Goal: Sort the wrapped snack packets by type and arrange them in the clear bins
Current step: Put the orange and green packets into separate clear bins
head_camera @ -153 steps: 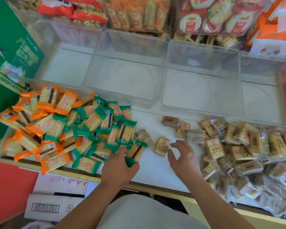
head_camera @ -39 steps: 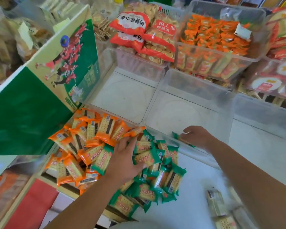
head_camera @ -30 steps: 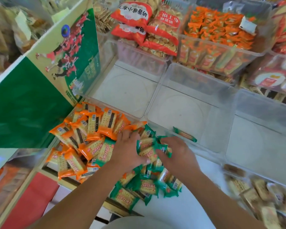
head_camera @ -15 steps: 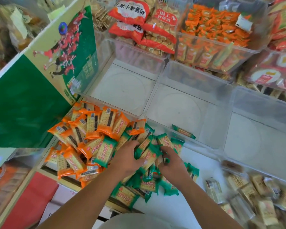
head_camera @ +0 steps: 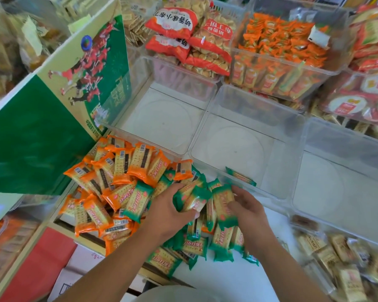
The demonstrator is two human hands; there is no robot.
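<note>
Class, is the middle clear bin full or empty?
Almost empty: the middle clear bin holds one green packet against its near wall; its floor is otherwise bare.

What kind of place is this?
Probably a snack shop, or its stockroom. Clear bins stand in rows, some filled with wrapped snacks, red biscuit bags lie behind, and loose orange packets and green packets are heaped in front.

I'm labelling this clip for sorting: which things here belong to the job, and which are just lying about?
Job: green packets, gripped by left hand and right hand; orange packets; tan packets; clear bins, one green packet inside the middle one.
Lying about: green carton; red biscuit bags; filled back bin.
</note>
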